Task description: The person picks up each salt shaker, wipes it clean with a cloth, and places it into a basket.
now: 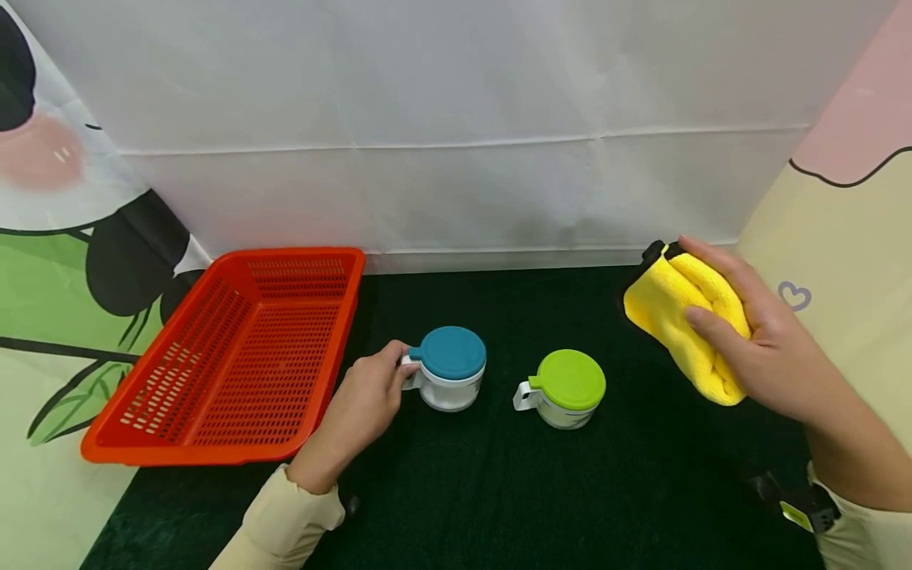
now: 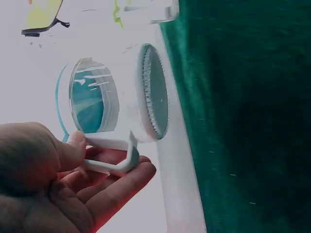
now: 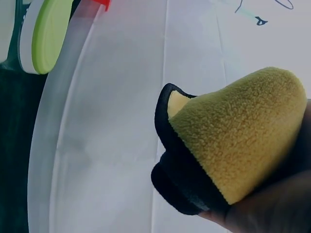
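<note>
Pinching the handle of the blue-lidded cup (image 1: 449, 378) with left hand (image 1: 363, 408) to steady it on the worktop (image 1: 463, 491); right hand (image 1: 765, 348) clutching folded yellow cloth (image 1: 677, 317) (held aloft, ready)

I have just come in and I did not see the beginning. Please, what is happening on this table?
A person is working at a dark green table. The left hand holds the white handle of the blue-lidded cup, which stands on the table. The right hand holds a folded yellow cloth in the air, off to the right. A green-lidded cup stands untouched between them. A red basket sits at the left with nothing visible inside.
</note>
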`<state>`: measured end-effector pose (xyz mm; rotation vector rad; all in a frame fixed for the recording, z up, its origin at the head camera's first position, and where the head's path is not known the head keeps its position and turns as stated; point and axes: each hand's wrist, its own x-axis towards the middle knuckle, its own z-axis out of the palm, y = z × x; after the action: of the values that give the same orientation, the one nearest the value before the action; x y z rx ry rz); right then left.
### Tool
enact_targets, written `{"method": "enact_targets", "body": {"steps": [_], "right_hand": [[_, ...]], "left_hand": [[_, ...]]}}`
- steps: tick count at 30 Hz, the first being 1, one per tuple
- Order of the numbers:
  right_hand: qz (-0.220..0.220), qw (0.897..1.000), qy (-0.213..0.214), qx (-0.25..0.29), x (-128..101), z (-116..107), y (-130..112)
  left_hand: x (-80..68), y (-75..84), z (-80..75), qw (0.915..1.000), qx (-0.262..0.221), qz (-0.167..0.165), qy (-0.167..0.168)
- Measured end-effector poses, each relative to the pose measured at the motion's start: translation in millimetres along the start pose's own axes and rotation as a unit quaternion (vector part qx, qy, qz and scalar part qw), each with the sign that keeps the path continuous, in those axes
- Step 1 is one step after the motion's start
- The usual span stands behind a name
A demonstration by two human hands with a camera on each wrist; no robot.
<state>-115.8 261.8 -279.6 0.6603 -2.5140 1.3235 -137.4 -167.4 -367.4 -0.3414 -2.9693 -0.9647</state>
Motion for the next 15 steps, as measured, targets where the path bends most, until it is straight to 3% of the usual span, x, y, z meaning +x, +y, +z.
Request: {"method": "enact_targets", "body": {"steps": [15], "right_hand": [[-0.01,1.0,-0.004,0.025,7,24,-9]], "left_hand": [[8.8,52.8,-29.3,0.9924,-0.024,0.077,0.093]]}}
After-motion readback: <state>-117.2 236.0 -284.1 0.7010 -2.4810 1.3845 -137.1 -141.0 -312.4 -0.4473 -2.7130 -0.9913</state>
